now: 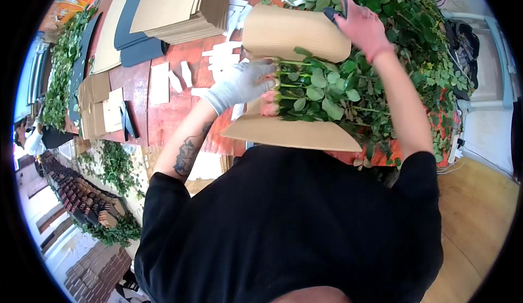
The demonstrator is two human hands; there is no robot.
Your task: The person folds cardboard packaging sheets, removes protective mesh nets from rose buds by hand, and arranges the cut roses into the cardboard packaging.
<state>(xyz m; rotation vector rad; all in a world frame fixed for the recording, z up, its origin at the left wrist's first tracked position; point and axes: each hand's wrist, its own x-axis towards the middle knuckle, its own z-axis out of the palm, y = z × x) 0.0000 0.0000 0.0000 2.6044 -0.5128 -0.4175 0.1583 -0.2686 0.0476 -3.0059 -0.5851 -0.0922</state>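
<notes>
My left hand [243, 84], in a pale grey-white glove, lies over the heads of the pink roses [270, 103], its fingers stretched out and apart. Leafy green stems [321, 88] run to the right from those heads. The roses rest on a bent sheet of corrugated cardboard, whose far flap [294, 30] rises behind them and near flap [294, 132] stands close to my body. At the far flap's upper right corner is my right hand [364, 26], in a pink glove with dark fingertips. Its thumb and fingers are spread, with the thumb at the cardboard's edge.
A tall stack of cardboard sheets [185, 17] stands at the back left beside dark sheets [140, 52]. White paper strips [224, 58] are scattered on the red table [163, 115]. Black-handled scissors [127, 120] lie at left. More leafy stems [403, 25] pile up at right.
</notes>
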